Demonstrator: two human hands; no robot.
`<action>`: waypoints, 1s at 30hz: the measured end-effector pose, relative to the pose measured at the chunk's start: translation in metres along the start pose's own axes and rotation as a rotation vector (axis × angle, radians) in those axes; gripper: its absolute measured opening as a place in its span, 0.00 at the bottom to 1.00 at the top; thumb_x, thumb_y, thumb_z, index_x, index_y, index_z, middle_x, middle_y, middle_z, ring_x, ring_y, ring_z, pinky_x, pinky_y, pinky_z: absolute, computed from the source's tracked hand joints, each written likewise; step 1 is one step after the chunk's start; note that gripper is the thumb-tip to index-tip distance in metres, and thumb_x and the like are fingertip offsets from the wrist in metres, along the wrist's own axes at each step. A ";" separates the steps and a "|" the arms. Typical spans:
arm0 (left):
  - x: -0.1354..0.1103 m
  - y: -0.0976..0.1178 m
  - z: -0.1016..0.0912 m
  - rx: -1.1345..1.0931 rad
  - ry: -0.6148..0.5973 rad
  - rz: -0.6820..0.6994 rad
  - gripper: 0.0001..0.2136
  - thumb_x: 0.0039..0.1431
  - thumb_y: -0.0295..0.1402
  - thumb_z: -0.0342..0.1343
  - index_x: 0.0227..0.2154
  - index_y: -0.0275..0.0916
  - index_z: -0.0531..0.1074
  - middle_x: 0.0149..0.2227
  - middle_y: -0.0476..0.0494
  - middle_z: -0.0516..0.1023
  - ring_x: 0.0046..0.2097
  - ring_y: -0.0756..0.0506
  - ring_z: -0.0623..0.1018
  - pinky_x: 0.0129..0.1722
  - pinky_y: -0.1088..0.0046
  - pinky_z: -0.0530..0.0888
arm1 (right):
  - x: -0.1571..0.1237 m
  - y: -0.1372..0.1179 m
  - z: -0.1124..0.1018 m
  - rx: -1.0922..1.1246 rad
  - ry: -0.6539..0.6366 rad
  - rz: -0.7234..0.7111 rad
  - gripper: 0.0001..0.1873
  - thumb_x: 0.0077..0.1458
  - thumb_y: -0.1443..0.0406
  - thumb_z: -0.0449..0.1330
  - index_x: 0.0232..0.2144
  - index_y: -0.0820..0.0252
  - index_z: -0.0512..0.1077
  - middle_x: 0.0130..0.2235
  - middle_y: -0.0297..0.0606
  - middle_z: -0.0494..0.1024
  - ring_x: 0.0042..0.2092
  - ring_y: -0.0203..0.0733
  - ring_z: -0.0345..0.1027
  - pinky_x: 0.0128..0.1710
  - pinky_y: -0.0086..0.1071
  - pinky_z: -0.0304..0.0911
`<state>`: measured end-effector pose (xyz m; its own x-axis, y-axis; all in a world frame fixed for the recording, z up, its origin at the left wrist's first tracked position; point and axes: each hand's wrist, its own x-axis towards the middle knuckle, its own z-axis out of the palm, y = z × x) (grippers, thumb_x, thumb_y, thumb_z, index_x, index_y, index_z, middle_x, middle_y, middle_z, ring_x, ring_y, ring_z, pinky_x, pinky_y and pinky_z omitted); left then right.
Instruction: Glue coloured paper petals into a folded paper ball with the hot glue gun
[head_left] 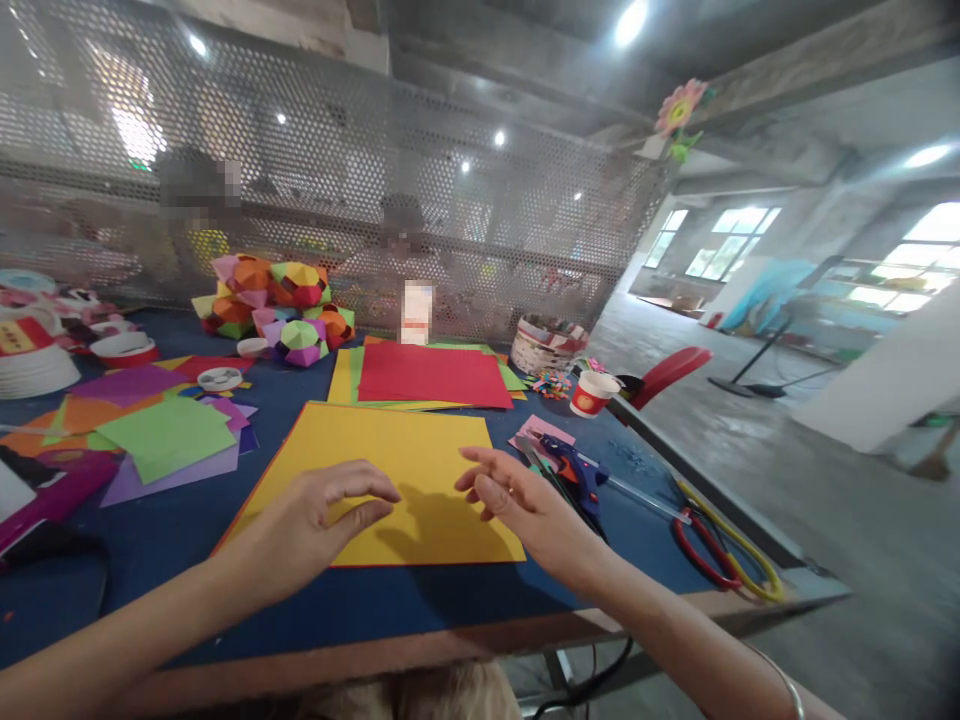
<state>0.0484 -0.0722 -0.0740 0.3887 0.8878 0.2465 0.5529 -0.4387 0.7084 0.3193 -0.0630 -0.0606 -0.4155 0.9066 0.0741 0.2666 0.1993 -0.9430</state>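
A large yellow sheet of paper (pixel 405 430) lies flat on the blue tabletop in front of me, with a thin red-orange edge showing along its left and bottom sides. Over its left part hovers my left hand (pixel 322 505), fingers curved, thumb and forefinger apart, holding nothing. My right hand (pixel 517 500) is above the sheet's right edge, its fingers loosely bent and spread with nothing in them. Both hands cast shadows on the yellow paper. Just beyond the sheet sits a stack of coloured paper with a red sheet (pixel 435 375) on top.
On the right lie a blue-orange glue gun (pixel 581 478), red and yellow loop handles (pixel 724 555), a paper cup (pixel 592 393) and a woven basket (pixel 550 345). Folded paper balls (pixel 300 300) stand at the back left. Loose coloured sheets (pixel 169 435) cover the left side. Perforated metal (pixel 465 220) closes the back.
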 end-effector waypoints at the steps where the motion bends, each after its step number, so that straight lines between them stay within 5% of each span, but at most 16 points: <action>1: 0.003 0.011 0.001 -0.096 0.015 -0.042 0.16 0.67 0.44 0.52 0.36 0.42 0.81 0.40 0.45 0.86 0.44 0.43 0.83 0.47 0.66 0.78 | -0.001 -0.003 0.006 0.097 -0.056 0.044 0.31 0.64 0.46 0.56 0.59 0.60 0.65 0.47 0.45 0.77 0.47 0.43 0.73 0.44 0.37 0.69; 6: 0.008 0.053 0.007 -0.354 0.039 -0.100 0.07 0.58 0.37 0.61 0.31 0.39 0.79 0.31 0.49 0.83 0.35 0.47 0.81 0.37 0.74 0.76 | -0.003 -0.017 0.032 0.390 -0.218 0.142 0.35 0.56 0.39 0.61 0.52 0.60 0.70 0.43 0.40 0.75 0.43 0.39 0.71 0.38 0.31 0.68; 12: 0.000 0.062 0.008 -0.324 0.158 0.013 0.07 0.60 0.35 0.60 0.29 0.40 0.79 0.26 0.52 0.78 0.28 0.50 0.78 0.30 0.77 0.74 | -0.004 -0.021 0.046 0.519 -0.310 0.154 0.31 0.59 0.38 0.58 0.41 0.60 0.73 0.40 0.39 0.75 0.40 0.38 0.70 0.35 0.30 0.67; 30: -0.010 0.070 0.015 -0.140 0.311 0.139 0.10 0.59 0.29 0.56 0.22 0.40 0.74 0.23 0.54 0.78 0.27 0.52 0.77 0.31 0.79 0.72 | -0.003 -0.025 0.077 0.192 -0.025 -0.016 0.33 0.65 0.37 0.42 0.46 0.58 0.65 0.32 0.32 0.68 0.29 0.34 0.64 0.29 0.31 0.67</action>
<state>0.0939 -0.1138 -0.0366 0.1986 0.8301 0.5211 0.3960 -0.5543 0.7320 0.2468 -0.0995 -0.0627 -0.4403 0.8939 0.0841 0.0896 0.1370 -0.9865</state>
